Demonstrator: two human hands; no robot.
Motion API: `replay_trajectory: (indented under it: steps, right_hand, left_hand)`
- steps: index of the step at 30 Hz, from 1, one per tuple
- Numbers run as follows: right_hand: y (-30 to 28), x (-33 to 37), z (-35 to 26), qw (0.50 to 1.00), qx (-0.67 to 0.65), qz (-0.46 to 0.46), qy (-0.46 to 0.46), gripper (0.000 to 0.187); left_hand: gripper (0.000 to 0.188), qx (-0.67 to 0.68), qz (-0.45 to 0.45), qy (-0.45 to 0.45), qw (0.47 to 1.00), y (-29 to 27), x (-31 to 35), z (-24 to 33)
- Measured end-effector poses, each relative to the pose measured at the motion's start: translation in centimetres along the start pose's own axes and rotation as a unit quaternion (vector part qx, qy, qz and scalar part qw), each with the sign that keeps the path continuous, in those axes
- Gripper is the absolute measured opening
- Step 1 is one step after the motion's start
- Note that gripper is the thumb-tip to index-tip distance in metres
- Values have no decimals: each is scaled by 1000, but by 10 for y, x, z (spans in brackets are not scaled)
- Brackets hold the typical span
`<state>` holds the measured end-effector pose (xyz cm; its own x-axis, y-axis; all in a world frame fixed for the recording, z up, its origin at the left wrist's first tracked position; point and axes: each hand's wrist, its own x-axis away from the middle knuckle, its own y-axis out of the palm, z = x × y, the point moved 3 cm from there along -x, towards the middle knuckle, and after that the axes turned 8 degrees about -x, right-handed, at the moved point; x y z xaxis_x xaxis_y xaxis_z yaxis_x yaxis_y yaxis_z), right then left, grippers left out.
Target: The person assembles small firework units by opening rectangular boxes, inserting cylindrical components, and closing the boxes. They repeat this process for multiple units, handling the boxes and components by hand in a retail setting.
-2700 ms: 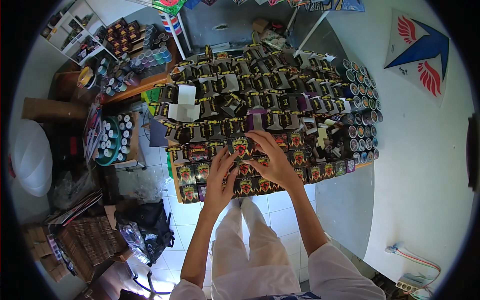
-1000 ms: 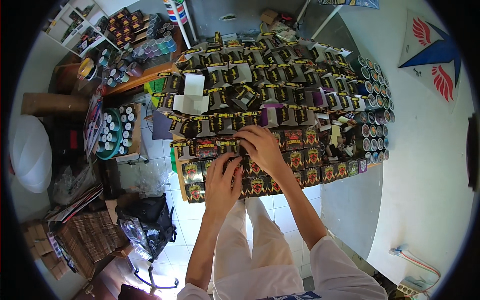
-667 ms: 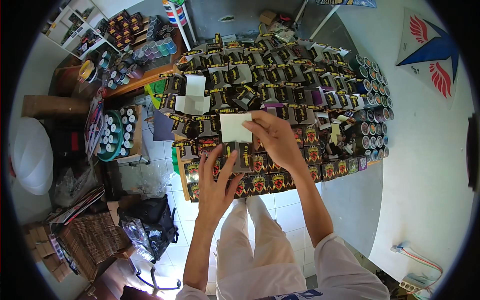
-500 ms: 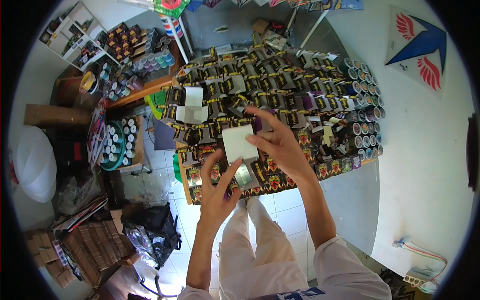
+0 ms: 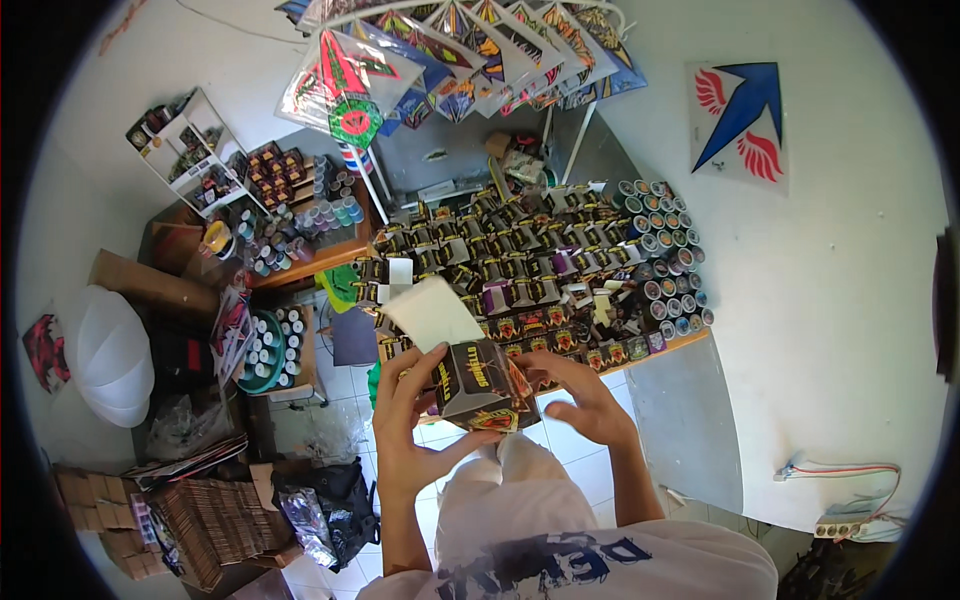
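Observation:
My left hand (image 5: 405, 425) grips a small black printed carton box (image 5: 477, 372), thumb along its near lower edge and fingers at its far left side. The box is tilted above the near edge of the table, and its pale lid flap (image 5: 435, 315) stands open away from me. At the box's right side is my right hand (image 5: 590, 405), fingers stretched out with the tips against or very near the carton, thumb apart. Rows of similar black boxes (image 5: 515, 268), many with raised flaps, cover the table beyond.
Stacked round tubs (image 5: 655, 222) line the table's right end. Packaged kites (image 5: 440, 60) hang overhead at the back. On the left are a side bench with jars (image 5: 325, 215), a crate of white-topped containers (image 5: 290, 350), a black bag (image 5: 335, 510) and stacked flat cardboard (image 5: 215, 525).
The carton has come nearer to me and turned, so its black printed sides now show below the pale flap. My right hand has moved down to its right side. The view has tipped upward.

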<state>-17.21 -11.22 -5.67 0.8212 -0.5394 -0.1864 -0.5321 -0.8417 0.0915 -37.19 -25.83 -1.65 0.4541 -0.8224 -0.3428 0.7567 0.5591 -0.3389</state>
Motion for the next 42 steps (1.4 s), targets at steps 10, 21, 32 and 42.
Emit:
replay_trajectory:
  steps: [10,21,32,42]
  right_hand:
    - [-12,28,-84,1000,14,-14,15,88]
    - [-29,32,-105,984,139,17,-113,100]
    - [-41,49,-79,968,-62,113,-213,98]
    - [-40,54,-87,935,145,179,-271,96]
  left_hand:
    - [95,-135,5,142,981,4,-14,87]
    - [95,21,-102,145,984,40,-18,75]
    - [106,127,-59,197,970,88,-36,94]
    - [100,225,-65,62,970,128,-32,93]
